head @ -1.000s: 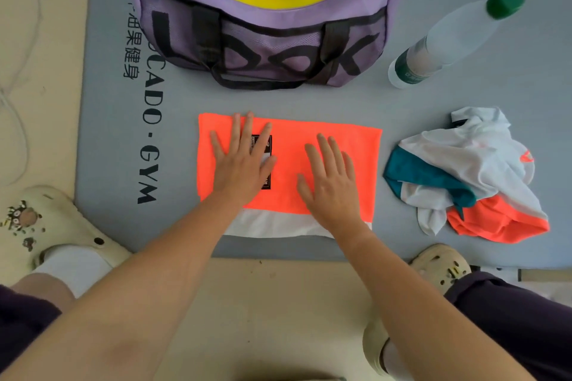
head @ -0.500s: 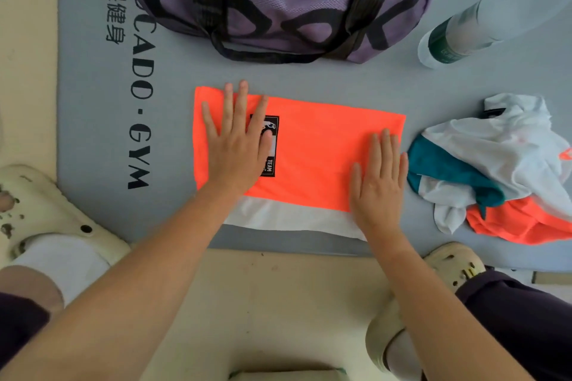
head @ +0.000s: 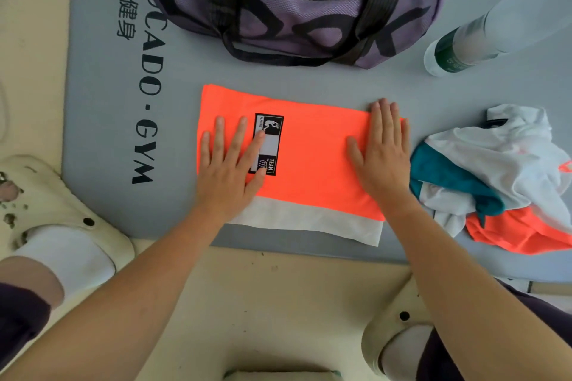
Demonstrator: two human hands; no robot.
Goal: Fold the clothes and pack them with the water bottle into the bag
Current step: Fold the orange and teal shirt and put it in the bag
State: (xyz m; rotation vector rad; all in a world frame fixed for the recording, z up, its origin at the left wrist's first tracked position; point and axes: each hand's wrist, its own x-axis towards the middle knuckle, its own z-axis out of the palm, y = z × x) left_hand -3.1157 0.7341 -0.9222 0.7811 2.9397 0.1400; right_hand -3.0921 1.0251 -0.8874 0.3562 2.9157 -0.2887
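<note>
Left hand and right hand flat on folded orange garment, ends

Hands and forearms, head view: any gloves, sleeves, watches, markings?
None visible. The left hand and right hand are both bare: no gloves, rings, watch or wristband. Both forearms are uncovered as far as the frame shows, so no sleeve is in view. Nails are short and unpainted. No tape, cables or markers on either arm.
</note>
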